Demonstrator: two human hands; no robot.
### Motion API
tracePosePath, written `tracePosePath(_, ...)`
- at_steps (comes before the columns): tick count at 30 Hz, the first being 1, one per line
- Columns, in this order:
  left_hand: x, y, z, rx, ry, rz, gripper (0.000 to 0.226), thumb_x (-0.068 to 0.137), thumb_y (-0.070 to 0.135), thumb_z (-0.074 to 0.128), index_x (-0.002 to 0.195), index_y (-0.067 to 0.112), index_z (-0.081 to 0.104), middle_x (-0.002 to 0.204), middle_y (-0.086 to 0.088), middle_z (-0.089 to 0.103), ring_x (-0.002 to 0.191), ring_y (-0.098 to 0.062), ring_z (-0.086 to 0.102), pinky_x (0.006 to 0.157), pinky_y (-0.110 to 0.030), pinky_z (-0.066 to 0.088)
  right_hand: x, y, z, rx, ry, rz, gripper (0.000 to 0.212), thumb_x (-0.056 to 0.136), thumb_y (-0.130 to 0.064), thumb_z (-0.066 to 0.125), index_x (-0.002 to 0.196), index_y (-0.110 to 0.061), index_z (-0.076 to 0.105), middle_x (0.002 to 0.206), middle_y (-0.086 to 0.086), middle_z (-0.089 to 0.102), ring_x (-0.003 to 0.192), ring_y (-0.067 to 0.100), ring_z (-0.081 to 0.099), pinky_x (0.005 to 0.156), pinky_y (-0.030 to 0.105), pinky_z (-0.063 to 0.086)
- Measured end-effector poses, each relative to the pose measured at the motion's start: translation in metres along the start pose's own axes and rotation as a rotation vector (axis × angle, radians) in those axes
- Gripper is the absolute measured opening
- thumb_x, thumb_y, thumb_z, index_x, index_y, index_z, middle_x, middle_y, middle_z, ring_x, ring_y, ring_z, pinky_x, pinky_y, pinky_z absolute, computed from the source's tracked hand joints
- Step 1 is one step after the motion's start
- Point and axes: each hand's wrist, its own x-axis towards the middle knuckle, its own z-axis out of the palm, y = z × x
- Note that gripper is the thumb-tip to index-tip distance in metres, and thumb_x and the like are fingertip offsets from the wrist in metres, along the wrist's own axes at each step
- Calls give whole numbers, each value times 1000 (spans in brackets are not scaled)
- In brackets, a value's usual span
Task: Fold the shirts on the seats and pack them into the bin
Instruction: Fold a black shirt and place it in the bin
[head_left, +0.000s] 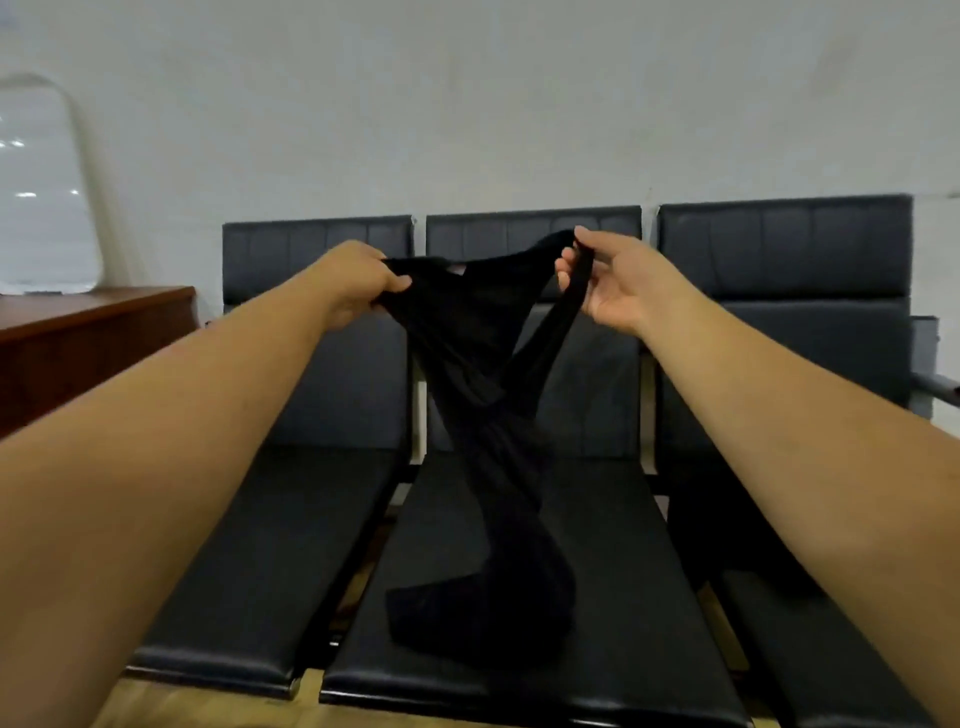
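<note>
Your left hand (363, 283), at about ten o'clock from the middle of the view, is fisted around one top edge of the black shirt (467, 358). Your right hand (613, 280), at about one o'clock, pinches the other shoulder band between thumb and fingertips, the remaining fingers loose. The shirt hangs twisted between them, and its lower end lies bunched on the middle seat (623, 597) toward six o'clock. Judge it light, thin and thoroughly limp: a pinch carries it, but it keeps no shape and the twist will not fall out by itself. Take hold at the two shoulder seams, evenly. The seat cushion looks slick, so the fabric may slide as you lay it down. The left seat (291, 545) and right seat (779, 249) flank it, and a wooden cabinet (78, 353) sits at nine o'clock. The bin is not in view.
</note>
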Motion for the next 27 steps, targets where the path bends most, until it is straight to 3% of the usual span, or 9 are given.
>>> tracePosePath(2,7,31,-15,-52,21,13,6,104,8,52,107,9,57,98,-11,62,85,-21,62,66,-30,54,1,-36,14,130,8,-74,14,99,-15,62,93,-2,63,79,8,63,65,17,68,59,26,58)
tracePosePath(4,8,59,-24,-174,6,-22,11,109,16,43,110,15,53,100,-8,61,82,-18,60,64,-34,54,0,-62,24,127,-10,-128,13,98,-17,64,93,-5,64,77,7,66,66,19,69,66,30,58)
tracePosePath(8,1,97,-25,-370,26,-96,24,109,26,41,92,14,53,89,-5,62,78,-17,61,66,-32,53,-6,-86,33,-275,34,-183,11,94,-23,70,93,-14,65,87,4,63,79,21,61,85,41,55)
tracePosePath(12,-1,108,-35,71,289,69,35,107,38,45,94,8,56,79,-7,56,66,-24,58,50,-28,45,-10,-102,29,-208,56,-227,9,94,-21,70,93,-13,66,84,2,65,74,17,63,73,34,58)
tracePosePath(16,-2,106,-38,-240,96,-63,25,105,33,52,85,17,55,80,-1,56,68,-16,53,59,-26,43,-11,-98,22,-240,60,-85,16,97,-23,66,86,-11,64,74,0,59,59,14,60,53,25,57)
tracePosePath(20,-5,95,-39,-389,-41,-176,28,107,37,46,95,17,61,85,-1,70,76,-18,68,69,-37,54,-17,-96,17,-194,4,59,17,97,-23,67,87,-10,65,67,1,67,66,15,67,74,29,62)
tracePosePath(21,-5,92,-38,-379,-70,-179,32,107,41,44,95,18,63,87,0,71,76,-17,69,68,-37,54,-19,-96,18,-163,-11,65,16,96,-23,67,90,-9,65,69,2,69,66,16,69,75,30,62)
tracePosePath(24,-7,86,-38,-375,-100,-153,37,105,49,43,96,20,64,89,2,72,74,-14,70,67,-32,53,-25,-100,23,15,-60,-1,16,99,-23,63,94,-8,62,62,2,63,50,14,66,55,27,59)
tracePosePath(27,-8,85,-39,-424,-111,-73,46,101,54,48,113,14,69,101,0,78,86,-15,75,77,-32,57,-28,-101,27,159,-119,-42,20,99,-26,63,89,-9,65,62,3,65,55,17,68,61,31,60)
